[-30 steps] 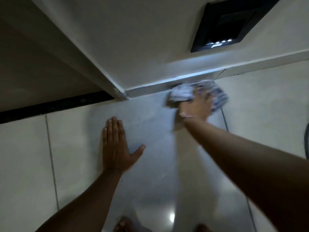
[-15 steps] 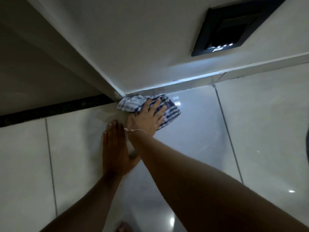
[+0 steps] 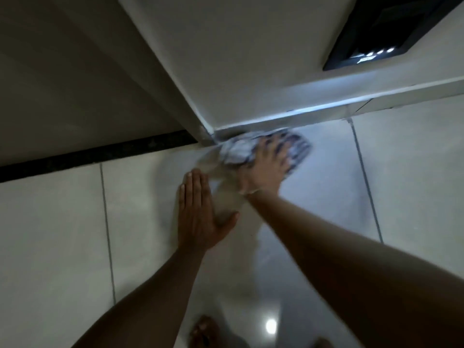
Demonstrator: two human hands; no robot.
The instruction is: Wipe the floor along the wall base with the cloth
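Observation:
A blue-and-white checked cloth (image 3: 238,151) lies bunched on the pale floor tiles (image 3: 411,177), right against the wall base (image 3: 313,114) near the wall's outer corner (image 3: 206,134). My right hand (image 3: 266,167) presses down on the cloth with fingers spread, blurred by motion. My left hand (image 3: 198,214) rests flat on the floor just below and left of the cloth, fingers together, holding nothing.
A black wall fixture (image 3: 391,28) with small lit dots sits above the base at the upper right. A dark strip (image 3: 95,156) runs along the floor at the left. Toes (image 3: 206,332) show at the bottom edge.
My right hand slid the cloth left along the wall base to the corner, then slightly back to the right. My left hand stayed planted on the floor.

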